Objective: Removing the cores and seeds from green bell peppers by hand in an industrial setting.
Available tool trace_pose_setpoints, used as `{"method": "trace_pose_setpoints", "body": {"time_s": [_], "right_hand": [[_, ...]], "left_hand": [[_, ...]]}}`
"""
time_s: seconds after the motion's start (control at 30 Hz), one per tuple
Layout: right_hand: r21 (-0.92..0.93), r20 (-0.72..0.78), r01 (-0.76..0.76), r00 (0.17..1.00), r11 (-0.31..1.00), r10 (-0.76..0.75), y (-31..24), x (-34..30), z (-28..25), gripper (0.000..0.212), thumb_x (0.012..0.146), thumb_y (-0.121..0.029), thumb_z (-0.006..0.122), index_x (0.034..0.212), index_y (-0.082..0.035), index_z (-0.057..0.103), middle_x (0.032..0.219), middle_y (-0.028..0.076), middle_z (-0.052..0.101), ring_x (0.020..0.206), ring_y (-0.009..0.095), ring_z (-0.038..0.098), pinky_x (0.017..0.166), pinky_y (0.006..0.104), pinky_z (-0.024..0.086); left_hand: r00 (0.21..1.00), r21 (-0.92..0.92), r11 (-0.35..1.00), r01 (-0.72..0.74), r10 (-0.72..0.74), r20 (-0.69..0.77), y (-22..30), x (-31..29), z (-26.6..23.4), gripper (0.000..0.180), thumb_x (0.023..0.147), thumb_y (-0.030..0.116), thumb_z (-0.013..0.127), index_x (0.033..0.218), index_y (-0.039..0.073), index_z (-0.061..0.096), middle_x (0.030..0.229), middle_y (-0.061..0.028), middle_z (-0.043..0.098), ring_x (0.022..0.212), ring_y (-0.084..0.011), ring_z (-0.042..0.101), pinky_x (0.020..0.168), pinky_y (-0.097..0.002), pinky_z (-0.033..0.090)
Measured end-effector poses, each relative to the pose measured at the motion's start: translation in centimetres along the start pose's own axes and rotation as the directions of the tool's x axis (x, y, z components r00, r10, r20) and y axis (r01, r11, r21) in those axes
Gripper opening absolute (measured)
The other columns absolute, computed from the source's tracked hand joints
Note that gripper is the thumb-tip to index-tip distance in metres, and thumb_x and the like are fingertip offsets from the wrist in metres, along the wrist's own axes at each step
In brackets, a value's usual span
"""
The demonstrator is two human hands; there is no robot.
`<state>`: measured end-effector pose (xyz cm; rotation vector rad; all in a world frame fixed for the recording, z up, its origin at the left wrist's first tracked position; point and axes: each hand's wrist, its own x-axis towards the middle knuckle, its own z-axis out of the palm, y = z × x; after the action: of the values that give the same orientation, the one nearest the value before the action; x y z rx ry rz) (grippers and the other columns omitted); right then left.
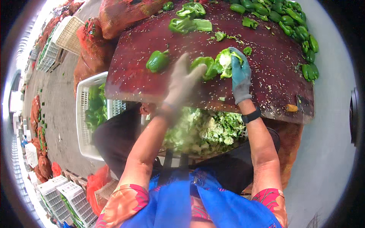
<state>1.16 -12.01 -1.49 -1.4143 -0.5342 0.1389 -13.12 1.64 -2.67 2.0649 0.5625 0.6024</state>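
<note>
My right hand (240, 72), in a teal and grey glove, is closed around an opened green bell pepper (225, 62) whose pale core and seeds show. Beside it, a cut pepper piece (205, 67) lies on the dark red tabletop (133, 83). My left hand (183, 81), in a pale glove and blurred by motion, has its thumb spread from its fingers next to that piece; whether it touches is unclear. To its left sits a whole green pepper (157, 61).
Opened peppers (190, 24) lie at the far edge, and whole peppers (292, 21) are heaped far right. Below the table edge are pepper scraps (205, 129). A white crate (81, 125) of peppers stands left, near red mesh sacks (93, 41). A wooden-handled tool (292, 108) rests near right.
</note>
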Motion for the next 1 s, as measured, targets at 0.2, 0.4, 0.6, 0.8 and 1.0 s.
{"method": "trace_pose_setpoints", "body": {"time_s": [0.2, 0.4, 0.6, 0.8, 1.0], "right_hand": [[0.124, 0.064, -0.064, 0.996, 0.990, 0.057, -0.4, 0.6, 0.3, 0.027, 0.101, -0.014, 0.056, 0.123, -0.003, 0.066, 0.117, 0.006, 0.069, 0.103, 0.013, 0.064, 0.091, 0.0293, 0.053], [0.230, 0.053, -0.275, 0.961, 0.934, 0.270, 1.3, 1.1, -0.1, 0.029, 0.102, -0.020, 0.056, 0.124, -0.002, 0.065, 0.117, 0.005, 0.067, 0.102, 0.013, 0.063, 0.088, 0.0303, 0.052], [-0.374, 0.389, 0.572, 0.811, 0.730, -0.437, 4.2, 0.7, -2.5, 0.049, 0.088, -0.013, 0.073, 0.133, 0.002, 0.057, 0.118, 0.016, 0.066, 0.105, 0.027, 0.065, 0.094, 0.0375, 0.052], [-0.042, 0.233, -0.082, 0.968, 0.996, 0.089, 6.7, -0.2, -0.7, 0.070, 0.076, -0.012, 0.085, 0.136, 0.002, 0.054, 0.118, 0.020, 0.065, 0.109, 0.036, 0.063, 0.095, 0.0421, 0.052], [-0.471, 0.474, 0.339, 0.876, 0.814, -0.090, 3.3, 1.4, -2.6, 0.033, 0.106, -0.030, 0.053, 0.132, -0.010, 0.053, 0.121, 0.007, 0.063, 0.109, 0.022, 0.066, 0.081, 0.0491, 0.063]], "left_hand": [[0.899, 0.475, 0.767, -0.432, 0.411, 0.153, 7.0, 4.2, -2.4, 0.050, 0.082, 0.039, 0.070, 0.122, 0.010, 0.064, 0.123, -0.0161, 0.065, 0.111, -0.0322, 0.064, 0.108, -0.0486, 0.039], [0.842, 0.375, 0.915, -0.146, -0.084, 0.533, 8.4, 6.8, -3.6, 0.033, 0.084, 0.035, 0.069, 0.101, 0.007, 0.070, 0.096, -0.0123, 0.074, 0.087, -0.0310, 0.070, 0.085, -0.0439, 0.053], [0.818, 0.032, 0.999, 0.006, -0.024, 0.575, 6.0, 7.3, -3.9, 0.033, 0.084, 0.030, 0.071, 0.103, 0.004, 0.069, 0.084, -0.0097, 0.073, 0.075, -0.0212, 0.070, 0.070, -0.0366, 0.055], [0.789, 0.292, 0.892, -0.346, 0.108, 0.605, 4.6, 8.1, -3.8, 0.032, 0.084, 0.035, 0.069, 0.097, 0.005, 0.065, 0.083, -0.0165, 0.070, 0.079, -0.0343, 0.070, 0.071, -0.0448, 0.055], [0.756, 0.371, 0.741, -0.559, 0.272, 0.596, 5.2, 8.4, -2.7, 0.031, 0.086, 0.039, 0.066, 0.094, 0.009, 0.065, 0.085, -0.0151, 0.069, 0.085, -0.0391, 0.068, 0.072, -0.0493, 0.055]]}}
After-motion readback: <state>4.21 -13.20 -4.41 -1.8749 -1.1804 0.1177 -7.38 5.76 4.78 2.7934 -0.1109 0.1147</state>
